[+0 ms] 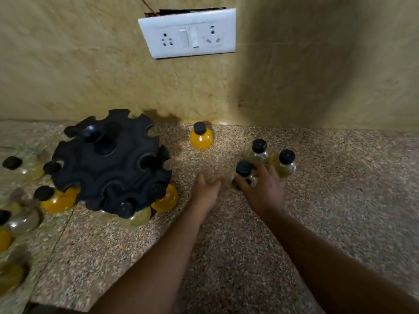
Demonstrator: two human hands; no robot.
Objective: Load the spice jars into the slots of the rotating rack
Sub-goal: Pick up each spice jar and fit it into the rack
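The black rotating rack [108,162] stands at the back left of the counter, with several black-capped spice jars in its lower slots, such as an orange one [164,199] and a pale one [136,217]. My right hand [263,189] grips a clear black-capped jar [244,169] standing on the counter. A clear jar [258,152] and a yellowish jar [286,165] stand just behind it. An orange jar [201,138] stands alone by the wall. My left hand [207,192] is blurred, low over the counter left of the gripped jar, holding nothing.
The speckled granite counter [226,245] meets a beige wall with a white socket plate [188,32]. At the far left, more jars or their reflections [20,168] show on a glossy surface. The counter's front edge [56,304] is at the lower left.
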